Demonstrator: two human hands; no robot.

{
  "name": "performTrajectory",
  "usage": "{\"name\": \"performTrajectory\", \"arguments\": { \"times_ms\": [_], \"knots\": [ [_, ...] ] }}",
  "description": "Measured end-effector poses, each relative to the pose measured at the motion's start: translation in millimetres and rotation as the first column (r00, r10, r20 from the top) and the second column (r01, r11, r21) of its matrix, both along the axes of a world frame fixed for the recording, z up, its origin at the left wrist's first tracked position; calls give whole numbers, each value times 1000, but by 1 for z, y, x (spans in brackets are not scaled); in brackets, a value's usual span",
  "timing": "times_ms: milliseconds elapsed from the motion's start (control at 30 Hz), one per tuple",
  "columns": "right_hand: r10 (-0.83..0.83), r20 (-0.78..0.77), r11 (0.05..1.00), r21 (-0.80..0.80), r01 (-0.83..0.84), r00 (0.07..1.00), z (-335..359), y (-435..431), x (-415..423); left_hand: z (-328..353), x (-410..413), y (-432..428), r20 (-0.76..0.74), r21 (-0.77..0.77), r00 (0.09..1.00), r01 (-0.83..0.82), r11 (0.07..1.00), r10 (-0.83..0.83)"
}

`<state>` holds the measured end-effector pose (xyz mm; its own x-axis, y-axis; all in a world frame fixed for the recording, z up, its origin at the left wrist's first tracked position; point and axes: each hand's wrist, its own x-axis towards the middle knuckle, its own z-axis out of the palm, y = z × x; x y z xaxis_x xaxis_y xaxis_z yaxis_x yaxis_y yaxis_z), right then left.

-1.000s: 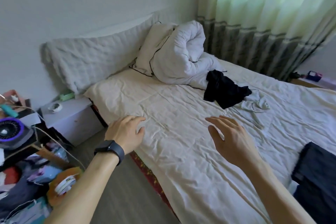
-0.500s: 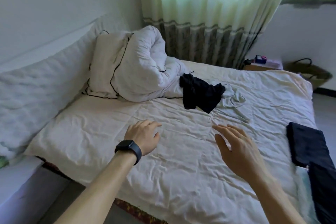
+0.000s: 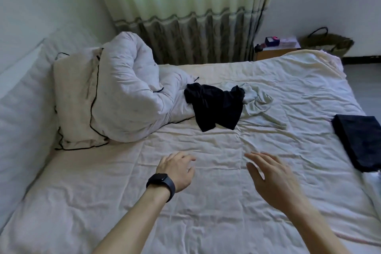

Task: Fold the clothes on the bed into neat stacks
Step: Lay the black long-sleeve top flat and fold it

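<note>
The left hand (image 3: 177, 171), fingers loosely curled, and the right hand (image 3: 272, 179), fingers spread, hover empty over the bed (image 3: 206, 222), likely poised to reach. The crumpled black garment (image 3: 214, 107) lies well ahead beside the rolled duvet (image 3: 123, 93), overlapping a pale garment (image 3: 255, 99). 1 folded dark piece (image 3: 358, 140) sits at the right edge, probably to keep the middle free.

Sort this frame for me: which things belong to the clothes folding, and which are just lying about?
Belongs to the job: crumpled black garment; pale green garment beside it; folded dark clothes on the right; left hand and right hand, both empty.
Lying about: rolled duvet; pillow; curtain; woven basket; small box.
</note>
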<state>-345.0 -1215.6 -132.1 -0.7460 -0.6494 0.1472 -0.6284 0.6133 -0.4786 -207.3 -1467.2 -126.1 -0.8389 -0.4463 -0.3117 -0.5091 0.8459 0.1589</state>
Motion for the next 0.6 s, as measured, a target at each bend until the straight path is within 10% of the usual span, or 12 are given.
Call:
{"name": "performTrajectory", "arguments": {
  "times_ms": [300, 600],
  "knots": [
    [-33, 363, 965, 256, -66, 931, -160, -94, -46, -115, -76, -103, 274, 39, 961, 30, 999, -40],
    [-206, 377, 877, 481, -1, 903, -357, -150, -112, -296, -172, -140, 385, 68, 901, 188, 980, -200]
  ]
}}
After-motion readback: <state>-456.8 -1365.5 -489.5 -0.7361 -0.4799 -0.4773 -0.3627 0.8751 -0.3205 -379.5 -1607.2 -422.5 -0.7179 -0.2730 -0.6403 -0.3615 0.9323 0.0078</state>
